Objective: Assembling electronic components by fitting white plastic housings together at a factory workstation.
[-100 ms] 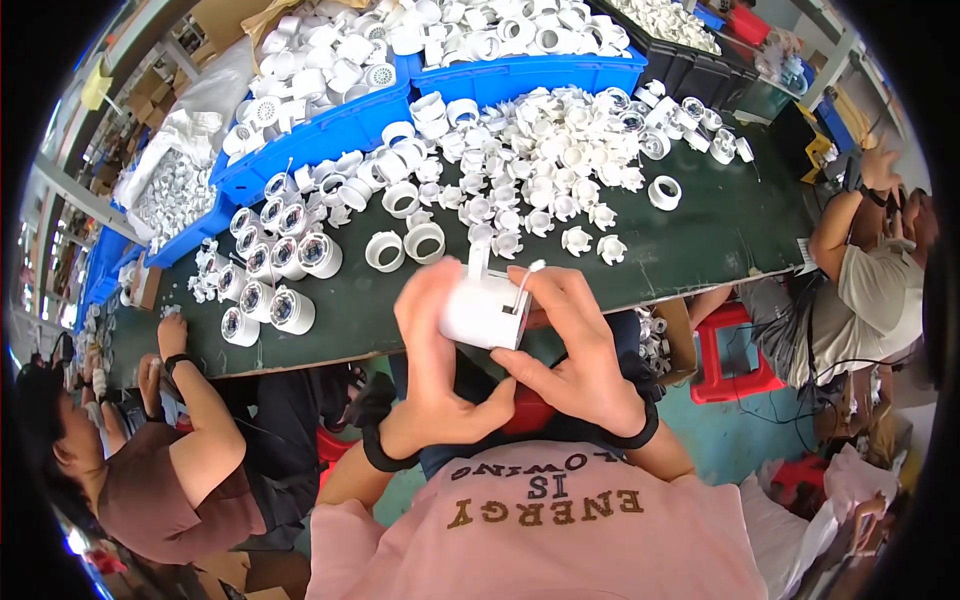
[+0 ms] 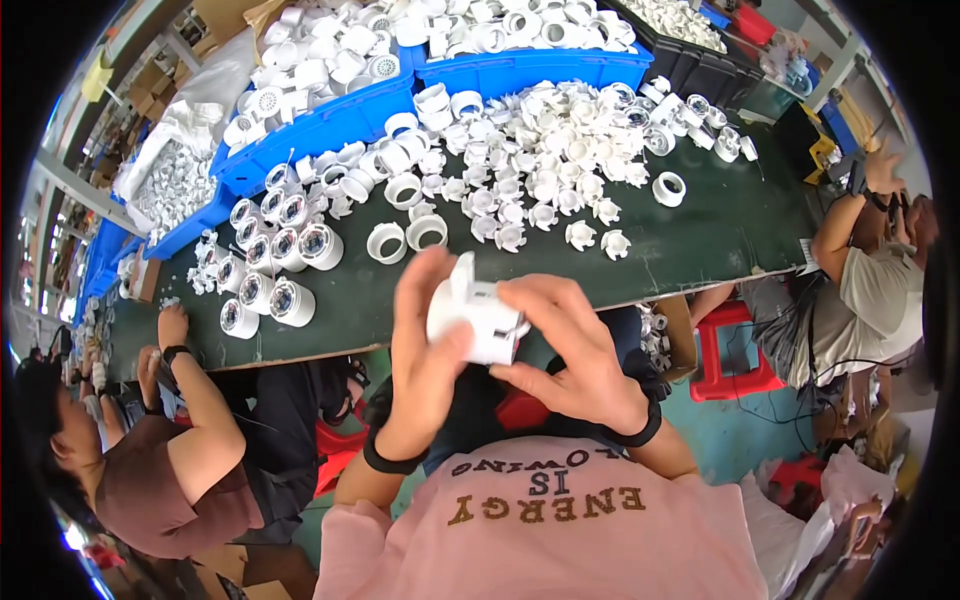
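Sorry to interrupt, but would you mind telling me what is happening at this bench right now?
A person in a pink shirt holds a white plastic cylindrical fitting in both hands, the left hand gripping its side and the right hand at its end, above the near edge of a dark green table. Loose white plastic parts cover the table, with more in blue plastic bins. Other people sit at either side.

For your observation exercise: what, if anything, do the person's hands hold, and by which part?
Both hands hold one white round plastic fitting: the left hand wraps its left side, the right hand grips its right and lower edge.
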`<state>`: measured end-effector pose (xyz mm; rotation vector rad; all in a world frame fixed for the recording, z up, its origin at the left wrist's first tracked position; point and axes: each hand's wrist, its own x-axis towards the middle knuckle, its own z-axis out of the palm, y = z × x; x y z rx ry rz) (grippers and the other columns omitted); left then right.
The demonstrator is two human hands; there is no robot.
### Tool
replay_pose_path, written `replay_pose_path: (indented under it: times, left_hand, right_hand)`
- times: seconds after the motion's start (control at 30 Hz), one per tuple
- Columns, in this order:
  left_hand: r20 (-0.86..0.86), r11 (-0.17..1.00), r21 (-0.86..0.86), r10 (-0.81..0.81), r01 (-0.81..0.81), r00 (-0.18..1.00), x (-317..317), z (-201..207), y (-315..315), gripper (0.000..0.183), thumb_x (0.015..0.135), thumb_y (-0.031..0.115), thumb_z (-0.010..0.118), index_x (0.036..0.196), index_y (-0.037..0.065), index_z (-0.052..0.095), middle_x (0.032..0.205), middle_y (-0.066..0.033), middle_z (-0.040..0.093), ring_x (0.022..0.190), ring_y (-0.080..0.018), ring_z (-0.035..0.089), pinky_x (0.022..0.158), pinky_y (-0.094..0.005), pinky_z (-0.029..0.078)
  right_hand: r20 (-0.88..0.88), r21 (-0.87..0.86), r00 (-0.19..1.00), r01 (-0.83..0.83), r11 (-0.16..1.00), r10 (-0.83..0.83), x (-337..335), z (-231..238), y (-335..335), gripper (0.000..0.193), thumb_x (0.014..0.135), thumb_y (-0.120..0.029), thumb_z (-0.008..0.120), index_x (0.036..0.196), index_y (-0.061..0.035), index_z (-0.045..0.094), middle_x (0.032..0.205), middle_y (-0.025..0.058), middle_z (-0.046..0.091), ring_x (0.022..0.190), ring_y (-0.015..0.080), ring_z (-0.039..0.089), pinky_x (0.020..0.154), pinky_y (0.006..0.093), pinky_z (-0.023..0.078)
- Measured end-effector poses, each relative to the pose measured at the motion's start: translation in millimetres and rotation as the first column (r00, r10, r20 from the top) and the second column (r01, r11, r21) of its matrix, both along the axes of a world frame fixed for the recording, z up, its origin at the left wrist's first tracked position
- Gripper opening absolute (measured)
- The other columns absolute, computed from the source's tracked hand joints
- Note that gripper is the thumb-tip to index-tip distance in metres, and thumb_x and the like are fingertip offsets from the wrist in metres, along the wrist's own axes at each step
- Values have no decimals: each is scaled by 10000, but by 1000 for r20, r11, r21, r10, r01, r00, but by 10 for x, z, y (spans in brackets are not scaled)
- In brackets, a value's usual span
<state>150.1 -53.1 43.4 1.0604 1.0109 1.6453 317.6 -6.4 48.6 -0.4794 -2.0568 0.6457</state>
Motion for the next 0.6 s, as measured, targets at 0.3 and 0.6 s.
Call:
replay_pose_path:
  times: [0.3, 0.6]
  left_hand:
    - [-178, 999, 29, 40, -35, 983, -31, -199, -59, 421, 993, 362, 449, 1148, -17, 543, 1026, -86, 613, 878, -118, 580, 779, -252, 457]
    - [-435, 863, 500, 318, -68, 842, -55, -317, -31, 375, 970, 277, 449, 1124, -54, 536, 972, -188, 602, 822, -270, 598, 750, -346, 478]
  right_hand:
    - [-67, -161, 997, 20, 987, -32, -73, -200, -149, 731, 705, -237, 838, 1294, 45, 508, 1088, 161, 560, 891, 245, 587, 750, 335, 514]
    - [-66, -263, 996, -74, 962, 58, -62, -135, -179, 719, 726, -268, 824, 1286, 60, 513, 1005, 127, 551, 825, 217, 582, 771, 331, 480]
